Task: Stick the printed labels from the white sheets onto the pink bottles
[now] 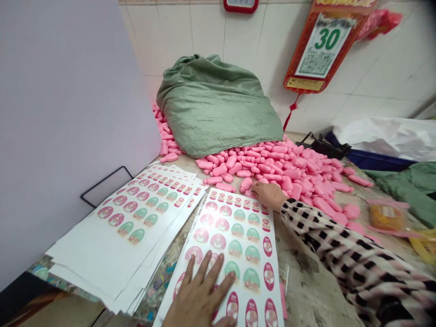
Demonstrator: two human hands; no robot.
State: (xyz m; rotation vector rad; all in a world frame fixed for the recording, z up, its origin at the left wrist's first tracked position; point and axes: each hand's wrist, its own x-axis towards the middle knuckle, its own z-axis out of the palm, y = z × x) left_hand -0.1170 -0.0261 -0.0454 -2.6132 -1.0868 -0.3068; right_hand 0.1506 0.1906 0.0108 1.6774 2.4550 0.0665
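Note:
My left hand [200, 293] lies flat with fingers spread on the lower part of a white sticker sheet [247, 254]. The sheet carries rows of pink, green and magenta stickers. At the sheet's top right corner is my right hand [270, 195], its fingers drawn together beside the pink bottle-shaped pieces [245, 184]. Whatever is between those fingertips, if anything, is too small to make out. The pink pieces lie in a big heap behind the sheet. A stack of similar sticker sheets [102, 254] sits to the left, its sheets fanned unevenly.
A green sack [218, 104] rests over the back of the heap. A black wire handle [102, 186] juts out beside a pale panel [68, 91] at left. Toward the right are a packet with yellow contents [387, 217], green cloth [408, 186] and a blue tray [371, 159].

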